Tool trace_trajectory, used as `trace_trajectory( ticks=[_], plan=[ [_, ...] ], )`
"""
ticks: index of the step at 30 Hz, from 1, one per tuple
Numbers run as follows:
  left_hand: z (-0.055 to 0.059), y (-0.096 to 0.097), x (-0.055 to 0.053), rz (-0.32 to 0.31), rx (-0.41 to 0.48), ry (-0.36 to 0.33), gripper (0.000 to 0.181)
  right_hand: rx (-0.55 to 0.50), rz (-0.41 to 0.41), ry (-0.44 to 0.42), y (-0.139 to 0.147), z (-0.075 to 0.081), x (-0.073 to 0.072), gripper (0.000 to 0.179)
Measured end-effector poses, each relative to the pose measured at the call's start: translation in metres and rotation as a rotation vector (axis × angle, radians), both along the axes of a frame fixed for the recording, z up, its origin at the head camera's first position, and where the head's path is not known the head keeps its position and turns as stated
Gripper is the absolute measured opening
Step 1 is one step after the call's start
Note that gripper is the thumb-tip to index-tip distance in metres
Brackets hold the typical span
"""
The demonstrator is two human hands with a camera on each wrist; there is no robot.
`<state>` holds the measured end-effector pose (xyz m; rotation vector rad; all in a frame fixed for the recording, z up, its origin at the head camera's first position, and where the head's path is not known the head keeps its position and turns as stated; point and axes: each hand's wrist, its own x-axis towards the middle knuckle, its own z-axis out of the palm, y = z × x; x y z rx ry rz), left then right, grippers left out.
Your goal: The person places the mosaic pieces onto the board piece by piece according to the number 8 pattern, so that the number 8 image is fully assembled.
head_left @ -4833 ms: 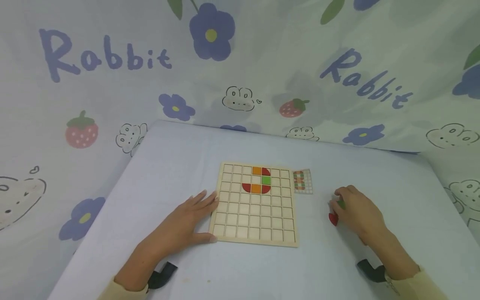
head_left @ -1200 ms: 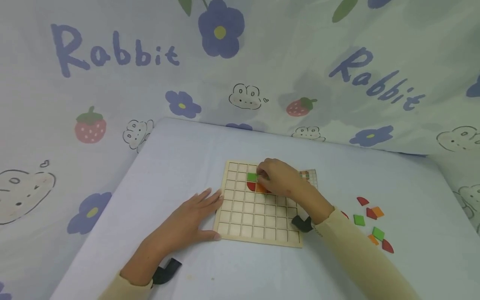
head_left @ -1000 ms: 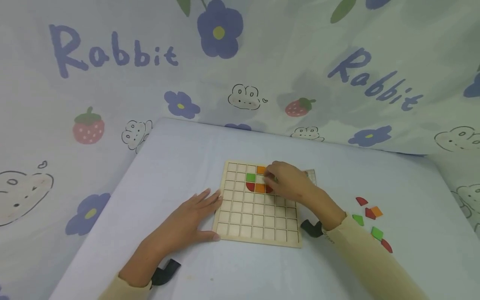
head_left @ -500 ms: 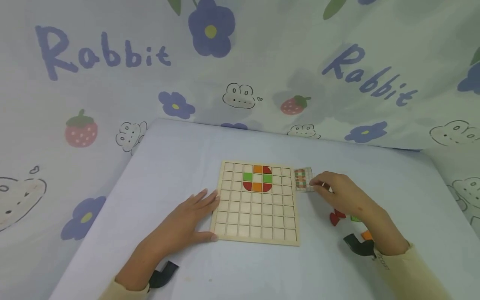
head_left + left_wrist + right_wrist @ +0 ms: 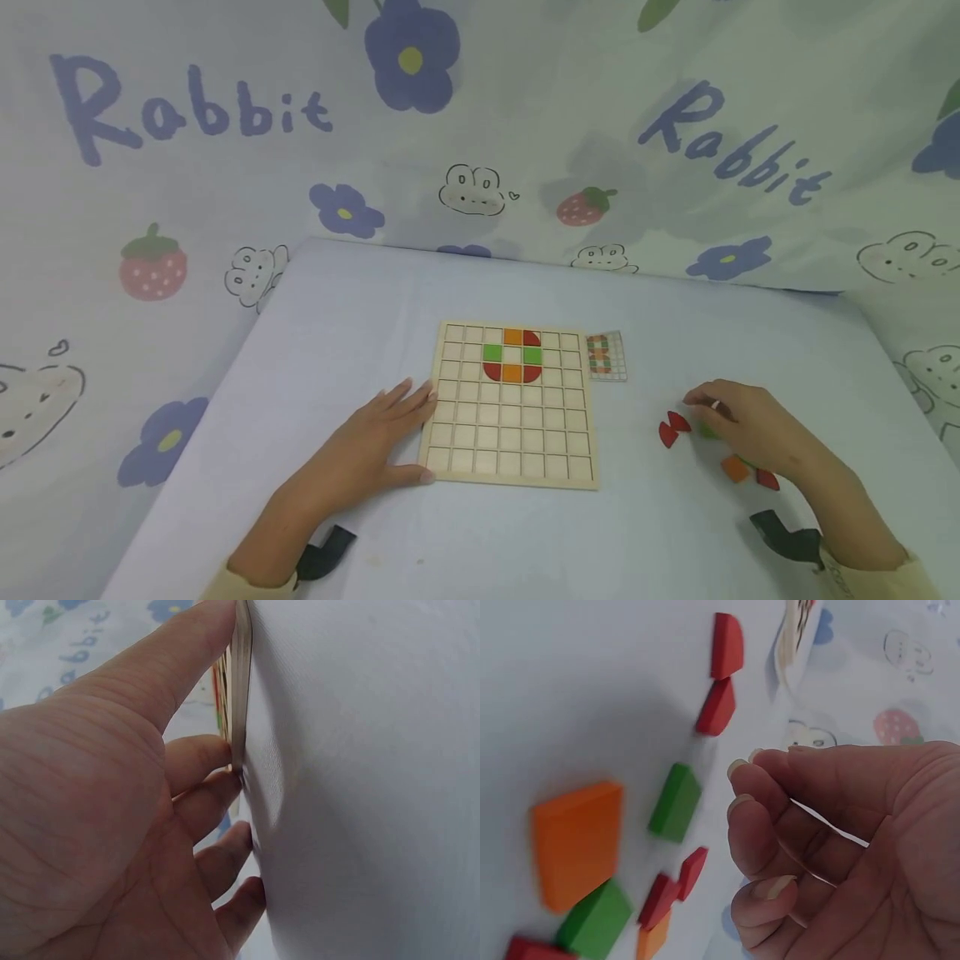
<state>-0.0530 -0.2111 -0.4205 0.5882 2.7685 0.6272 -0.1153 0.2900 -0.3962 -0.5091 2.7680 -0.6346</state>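
Note:
My left hand (image 5: 375, 437) lies spread on the table, thumb and fingertips against the left edge of a square wooden grid board (image 5: 510, 467). In its upper cells lie orange, green and red tiles, arranged as an incomplete ring around a bare cell (image 5: 512, 356). My right hand (image 5: 757, 429) hovers over loose tiles to the right, fingers loosely curled with nothing between them. The right wrist view shows a green tile (image 5: 676, 802) close by its fingertips, a larger-looking orange tile (image 5: 577, 844) and two red quarter-round tiles (image 5: 718, 709) beyond.
A small pattern card (image 5: 615, 357) lies at the board's upper right edge. Two red quarter-round pieces (image 5: 675, 423) sit between board and right hand; an orange tile (image 5: 735, 468) and another red piece (image 5: 767, 479) lie under the wrist. A printed cloth (image 5: 480, 125) hangs behind the table.
A green tile has been added at the ring's left side since the oldest frame. My right hand has moved from the board back rightward to the loose tiles; my left hand stays put.

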Motion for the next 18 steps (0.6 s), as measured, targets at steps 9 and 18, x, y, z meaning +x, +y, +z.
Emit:
trace_trajectory(
  ticks=[9, 18],
  plan=[
    [0.001, 0.0, 0.001, 0.002, 0.001, 0.011, 0.099, 0.022, -0.088, -0.033, 0.023, -0.01, 0.021, 0.02],
    [0.005, 0.002, 0.003, 0.007, 0.008, -0.003, 0.097, -0.004, -0.084, 0.077, 0.006, -0.022, 0.024, 0.025]
  ],
)
